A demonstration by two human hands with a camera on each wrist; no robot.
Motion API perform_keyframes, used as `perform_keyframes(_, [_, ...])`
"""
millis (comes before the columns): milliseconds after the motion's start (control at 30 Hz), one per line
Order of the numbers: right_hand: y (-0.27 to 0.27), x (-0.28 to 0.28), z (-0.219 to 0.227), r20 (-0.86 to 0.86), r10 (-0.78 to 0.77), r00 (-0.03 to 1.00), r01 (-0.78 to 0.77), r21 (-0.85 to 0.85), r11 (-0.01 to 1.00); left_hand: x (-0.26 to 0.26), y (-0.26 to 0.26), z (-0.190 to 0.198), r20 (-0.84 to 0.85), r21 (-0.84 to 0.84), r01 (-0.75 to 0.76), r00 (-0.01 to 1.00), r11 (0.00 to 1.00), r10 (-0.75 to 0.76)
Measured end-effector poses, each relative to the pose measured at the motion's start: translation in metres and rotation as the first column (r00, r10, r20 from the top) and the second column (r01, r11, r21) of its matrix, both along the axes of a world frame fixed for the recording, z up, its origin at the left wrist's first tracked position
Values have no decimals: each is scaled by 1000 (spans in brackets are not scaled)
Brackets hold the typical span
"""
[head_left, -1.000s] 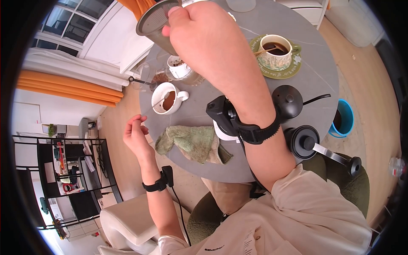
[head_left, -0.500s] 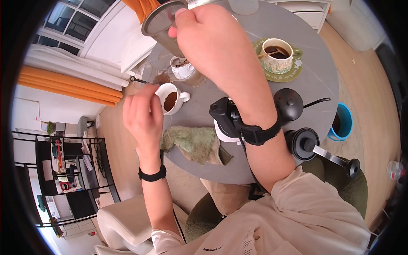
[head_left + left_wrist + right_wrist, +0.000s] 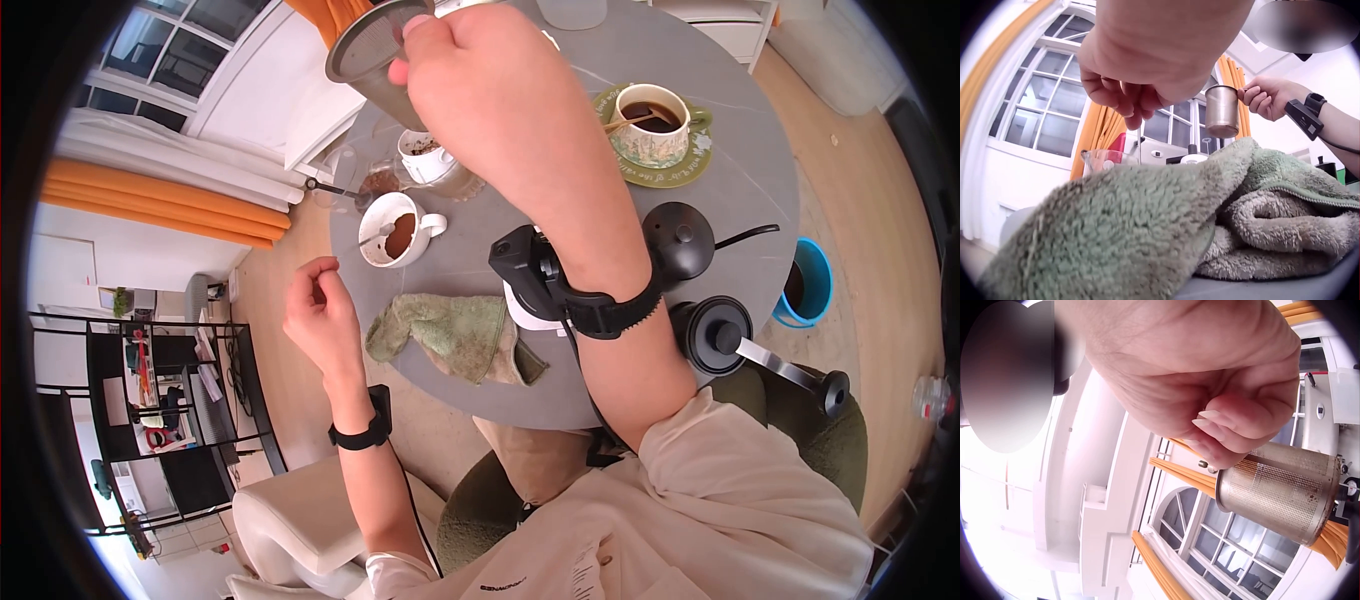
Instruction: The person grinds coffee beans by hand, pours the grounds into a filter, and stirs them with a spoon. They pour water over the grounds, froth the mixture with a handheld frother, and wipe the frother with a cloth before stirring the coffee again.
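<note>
High over the far left of the table, my right hand (image 3: 510,85) grips a metal mesh filter basket (image 3: 1279,490) by its rim; its perforated wall shows in the right wrist view. My left hand (image 3: 322,310), fingers curled, is off the table's left edge and pinches the thin handle of a spoon (image 3: 1140,145). The spoon's bowl end lies inside a white mug (image 3: 430,226) with brown powder (image 3: 400,237) in it. Behind that mug stands a white cup (image 3: 425,160) with dark bits inside, beneath the filter basket in the head view.
A green-brown cloth (image 3: 455,335) lies crumpled near the front edge. To the right are a patterned cup (image 3: 650,145) of dark liquid on a green saucer (image 3: 690,175), a black gooseneck kettle (image 3: 680,240) and a hand grinder (image 3: 712,335). A blue bin (image 3: 820,285) stands on the floor.
My left hand reached over the mug's left side half a second ago, then drew back left and down. My right hand and the filter basket shifted only slightly.
</note>
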State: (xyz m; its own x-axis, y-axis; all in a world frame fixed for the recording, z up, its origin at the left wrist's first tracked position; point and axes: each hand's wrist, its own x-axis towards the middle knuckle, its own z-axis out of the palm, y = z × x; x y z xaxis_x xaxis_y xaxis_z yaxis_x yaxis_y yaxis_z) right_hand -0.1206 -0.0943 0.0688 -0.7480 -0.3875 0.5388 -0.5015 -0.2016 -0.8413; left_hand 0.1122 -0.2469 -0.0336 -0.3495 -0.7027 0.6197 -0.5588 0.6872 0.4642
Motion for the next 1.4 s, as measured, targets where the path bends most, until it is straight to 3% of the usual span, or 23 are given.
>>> perform_keyframes(200, [3, 0, 2, 16, 40, 999, -40, 40, 998, 3, 3, -14, -45, 180, -36, 998, 983, 44])
perform_keyframes(300, [6, -1, 4, 38, 88, 995, -90, 58, 994, 2, -1, -26, -169, 270, 25, 985, 963, 22])
perform_keyframes(400, [4, 1, 3, 39, 44, 998, -45, 13, 999, 11, -13, -35, -376, 547, 136, 922, 826, 98])
perform_keyframes(500, [2, 0, 1, 19, 34, 999, -34, 6, 999, 14, -19, -33, -455, 655, 168, 866, 737, 208])
perform_keyframes(600, [0, 0, 1, 22, 22, 1000, -22, 11, 1000, 11, -19, -22, -502, 641, 186, 836, 745, 223])
perform_keyframes(800, [2, 1, 2, 34, 47, 998, -47, 5, 999, -12, -16, 13, -608, 497, 289, 789, 818, 91])
perform_keyframes(900, [1, 1, 0, 0, 28, 1000, -28, -50, 998, -35, -11, 24, -596, 380, 310, 803, 872, -26])
perform_keyframes(1000, [3, -2, 1, 18, 87, 996, -87, 2, 996, -59, 5, 26, -482, 165, 314, 853, 935, -201])
perform_keyframes(1033, [3, -2, 2, 21, 82, 996, -82, 4, 997, -58, 6, 30, -265, -80, 310, 909, 947, -320])
perform_keyframes(1067, [4, -1, 3, 23, 76, 997, -76, 5, 997, -57, 7, 33, -16, -315, 344, 930, 885, -367])
perform_keyframes(1100, [4, -1, 3, 26, 68, 997, -69, 8, 998, -55, 9, 36, 236, -512, 411, 912, 755, -337])
perform_keyframes(1133, [4, -1, 3, 18, 63, 998, -63, 2, 998, -55, 14, 37, 259, -542, 439, 899, 717, -354])
perform_keyframes(1233, [2, -1, 1, 6, 51, 999, -51, -8, 999, -45, 16, 37, 95, -585, 301, 948, 753, -305])
perform_keyframes(1333, [6, 0, 3, 37, 83, 996, -83, 10, 996, -26, 11, 36, -63, -458, 161, 975, 874, -212])
perform_keyframes(1400, [12, 0, 7, 103, 160, 982, -164, 32, 986, -12, 5, 32, -70, -278, 142, 983, 950, -167])
